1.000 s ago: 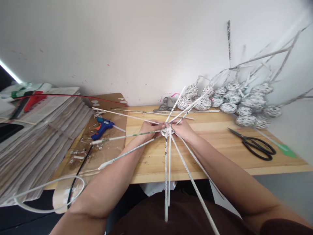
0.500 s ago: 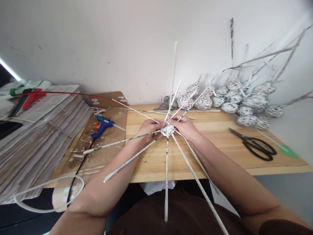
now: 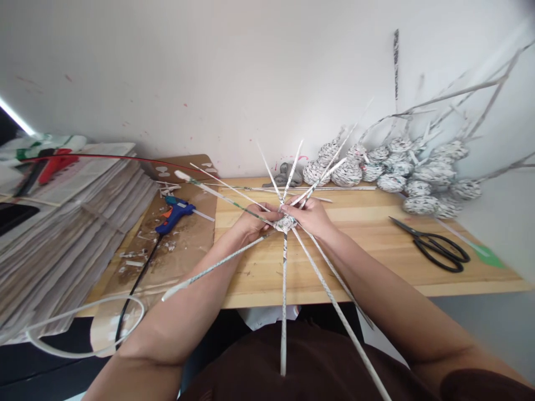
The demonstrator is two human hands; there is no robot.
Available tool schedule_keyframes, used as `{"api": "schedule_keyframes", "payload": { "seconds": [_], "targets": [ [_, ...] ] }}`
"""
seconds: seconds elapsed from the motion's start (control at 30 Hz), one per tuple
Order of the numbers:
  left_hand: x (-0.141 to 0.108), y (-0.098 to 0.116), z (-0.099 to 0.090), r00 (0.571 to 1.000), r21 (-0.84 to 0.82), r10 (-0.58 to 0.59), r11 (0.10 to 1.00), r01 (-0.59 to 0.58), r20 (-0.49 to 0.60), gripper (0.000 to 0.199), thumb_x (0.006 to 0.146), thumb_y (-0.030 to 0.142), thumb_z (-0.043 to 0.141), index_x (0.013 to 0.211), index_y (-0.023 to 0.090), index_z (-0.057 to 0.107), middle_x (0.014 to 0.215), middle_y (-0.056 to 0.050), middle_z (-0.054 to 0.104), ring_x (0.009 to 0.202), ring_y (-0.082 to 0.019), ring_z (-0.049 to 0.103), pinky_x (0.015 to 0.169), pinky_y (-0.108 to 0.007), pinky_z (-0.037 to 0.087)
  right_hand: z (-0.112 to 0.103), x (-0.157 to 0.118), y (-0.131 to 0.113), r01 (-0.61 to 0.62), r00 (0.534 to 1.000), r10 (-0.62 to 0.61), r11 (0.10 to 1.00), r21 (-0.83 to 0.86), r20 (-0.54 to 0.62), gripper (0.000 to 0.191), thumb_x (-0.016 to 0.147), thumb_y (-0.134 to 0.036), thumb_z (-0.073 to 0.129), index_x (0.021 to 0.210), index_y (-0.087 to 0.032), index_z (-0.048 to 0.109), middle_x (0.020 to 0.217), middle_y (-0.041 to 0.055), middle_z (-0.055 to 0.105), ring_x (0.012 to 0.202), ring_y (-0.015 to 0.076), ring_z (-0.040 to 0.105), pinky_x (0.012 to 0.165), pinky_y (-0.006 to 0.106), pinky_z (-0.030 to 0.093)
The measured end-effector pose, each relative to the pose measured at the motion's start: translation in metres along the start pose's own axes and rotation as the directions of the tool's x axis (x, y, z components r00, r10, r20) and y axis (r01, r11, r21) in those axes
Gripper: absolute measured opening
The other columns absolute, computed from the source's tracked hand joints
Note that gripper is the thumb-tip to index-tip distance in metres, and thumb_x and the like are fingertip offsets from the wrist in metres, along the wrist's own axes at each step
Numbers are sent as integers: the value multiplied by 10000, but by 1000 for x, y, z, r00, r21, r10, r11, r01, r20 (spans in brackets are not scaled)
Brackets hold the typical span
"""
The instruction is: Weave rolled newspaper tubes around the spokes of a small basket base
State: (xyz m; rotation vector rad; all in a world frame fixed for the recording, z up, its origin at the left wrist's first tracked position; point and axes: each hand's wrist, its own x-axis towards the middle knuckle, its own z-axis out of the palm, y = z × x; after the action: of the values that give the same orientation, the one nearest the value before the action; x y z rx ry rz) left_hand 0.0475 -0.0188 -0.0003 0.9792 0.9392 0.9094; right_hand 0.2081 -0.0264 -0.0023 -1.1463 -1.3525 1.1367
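Between my hands is a small round woven piece of rolled newspaper [image 3: 286, 223], with several long paper tubes fanning out from it like spokes. My left hand [image 3: 258, 219] pinches its left edge, fingers curled round behind. At the upper right edge, my right hand [image 3: 310, 216] is closed on it too, thumb on top near the spoke bases. One spoke [image 3: 283, 301] points straight down toward my lap. A green-marked paper tube [image 3: 225, 198] slants up and left past my left hand. The underside of the weave is hidden.
Black scissors [image 3: 434, 248] lie at the right. Woven paper gourds [image 3: 393, 167] are heaped at the back right. On the left are a blue glue gun [image 3: 177, 215] on stained cardboard [image 3: 167, 267], and a tall stack of newspapers [image 3: 92, 234].
The green-marked spoke on the left has swung upward from a downward slant. A back spoke that stood nearly upright now leans left. Both hands keep their hold on the woven piece.
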Motion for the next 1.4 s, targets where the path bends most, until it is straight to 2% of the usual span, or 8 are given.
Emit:
{"api": "schedule_keyframes", "payload": {
  "seconds": [0.23,0.47,0.6,0.77,0.97,1.13,1.3,1.4],
  "targets": [
    [-1,0,1,1000,7,9,1000,-9,9,265,483,234,851,598,119,642,465,18,536,361,-37,372,378,-202,204,3,-1,-2,161,987,-160,976,-146,16,238,694,-410,710,693,-182,642,600,-19,601,549,113,507,537,236,396],
    [-4,-4,9,990,-62,118,990,-123,-75,392,439,271,906,622,146,583,459,35,548,361,-55,422,367,-193,249,3,6,11,79,982,-97,990,-115,-162,251,701,-435,688,696,-199,600,604,-12,599,556,139,538,542,249,427],
    [-6,-6,14,961,74,238,971,-229,-141,337,529,334,868,631,154,602,435,36,546,330,-69,406,354,-211,270,5,6,8,20,976,-26,999,-30,-215,234,672,-399,689,633,-198,577,558,-22,572,529,135,520,517,251,407],
    [-6,-10,16,893,252,427,888,-385,-139,226,598,308,825,661,144,684,623,-20,676,504,-95,558,495,-213,426,6,1,-3,-68,976,76,997,46,-202,329,622,-386,725,496,-215,474,447,-34,495,451,121,458,436,251,332],
    [-2,-10,9,918,357,358,891,-281,-170,206,604,307,807,683,140,717,586,-24,675,498,-126,569,503,-244,442,6,0,-3,-123,979,145,981,148,-146,221,614,-366,724,577,-196,587,449,-33,527,403,117,448,390,248,334],
    [-1,-6,5,910,435,356,868,-238,-212,128,610,249,792,676,156,734,621,-27,699,545,-144,604,540,-254,460,5,-2,-4,-140,990,143,975,174,-10,172,621,-298,718,732,-174,677,552,-14,616,450,127,517,397,236,372],
    [-1,-7,4,928,399,344,878,-264,-143,197,612,280,813,743,146,752,711,-53,731,594,-150,626,562,-254,464,6,-4,-4,-112,985,125,987,112,-117,160,650,-301,719,730,-177,657,536,-16,610,426,125,517,373,234,378],
    [4,-11,-2,971,242,222,951,-194,-93,351,552,294,862,844,132,755,695,-62,725,586,-160,634,556,-265,468,8,-3,-6,-120,976,144,981,152,-163,175,618,-249,726,757,-180,644,538,-26,606,427,121,517,368,230,385]
  ]
}}
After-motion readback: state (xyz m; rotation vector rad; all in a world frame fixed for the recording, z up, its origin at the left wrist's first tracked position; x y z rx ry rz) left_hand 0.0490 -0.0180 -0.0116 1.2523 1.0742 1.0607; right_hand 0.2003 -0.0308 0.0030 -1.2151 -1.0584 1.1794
